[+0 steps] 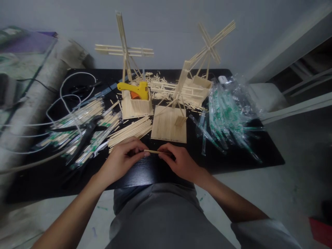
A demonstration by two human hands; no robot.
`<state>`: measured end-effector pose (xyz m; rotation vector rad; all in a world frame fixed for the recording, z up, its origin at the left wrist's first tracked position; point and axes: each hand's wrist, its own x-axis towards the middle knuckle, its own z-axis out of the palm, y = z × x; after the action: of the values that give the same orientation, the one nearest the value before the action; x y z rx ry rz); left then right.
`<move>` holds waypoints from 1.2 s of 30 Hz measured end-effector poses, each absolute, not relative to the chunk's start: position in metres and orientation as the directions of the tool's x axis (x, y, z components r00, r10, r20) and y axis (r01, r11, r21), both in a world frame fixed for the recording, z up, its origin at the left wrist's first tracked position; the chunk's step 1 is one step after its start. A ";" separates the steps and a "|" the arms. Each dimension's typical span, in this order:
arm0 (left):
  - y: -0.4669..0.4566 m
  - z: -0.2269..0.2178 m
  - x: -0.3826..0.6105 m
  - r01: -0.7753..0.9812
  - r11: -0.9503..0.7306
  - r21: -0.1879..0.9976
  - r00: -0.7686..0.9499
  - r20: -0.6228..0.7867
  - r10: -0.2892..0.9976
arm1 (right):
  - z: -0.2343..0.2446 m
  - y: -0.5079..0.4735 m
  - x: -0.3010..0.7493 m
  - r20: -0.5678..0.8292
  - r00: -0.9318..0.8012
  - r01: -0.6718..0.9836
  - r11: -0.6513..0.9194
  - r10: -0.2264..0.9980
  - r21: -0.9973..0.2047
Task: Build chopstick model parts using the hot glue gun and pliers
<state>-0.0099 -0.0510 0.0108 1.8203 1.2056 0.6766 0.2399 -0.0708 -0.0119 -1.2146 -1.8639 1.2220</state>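
Between my two hands, just above the black table, is a short thin wooden stick (153, 151). My left hand (126, 155) pinches one end and my right hand (178, 159) pinches the other. Directly beyond them stands a square base of glued sticks (166, 128), with an upright stick post (181, 81) and a small stack of short sticks on it. A bundle of loose sticks (131, 131) lies beyond my left hand. Behind it, a yellow glue gun (135, 89) rests on a small stick-built box on another base (127, 109).
Two windmill-like stick models rise at the back, with crossed blades at left (125, 51) and right (209, 46). Stick offcuts (158, 84) lie between them. Clear and green wrappers (228, 110) heap at right. Black pliers (86, 136), packed sticks and a white cable (61, 91) lie left.
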 end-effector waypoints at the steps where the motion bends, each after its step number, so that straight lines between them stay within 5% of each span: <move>1: -0.051 0.012 -0.009 0.467 -0.184 0.865 0.397 -0.019 0.918 | -0.011 -0.071 0.240 0.001 -0.421 0.374 0.175 0.907 -0.911; 10: -0.052 0.016 -0.012 0.493 -0.171 0.853 0.398 -0.046 0.916 | -0.003 -0.072 0.249 -0.079 -0.396 0.291 0.044 0.915 -0.956; 18: -0.055 0.013 -0.024 0.463 -0.084 0.882 0.235 -0.030 0.972 | -0.023 -0.079 0.243 -0.227 -0.271 -0.075 -0.256 0.935 -0.964; 36: -0.083 -0.009 -0.006 0.307 0.087 0.948 0.048 -0.107 0.993 | -0.036 -0.089 0.235 -0.161 -0.189 -0.082 -0.179 0.969 -0.980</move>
<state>-0.0057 -0.0828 -0.0088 1.3847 1.4273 0.9259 0.2352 -0.0889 -0.0358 -1.1677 -1.1804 1.5172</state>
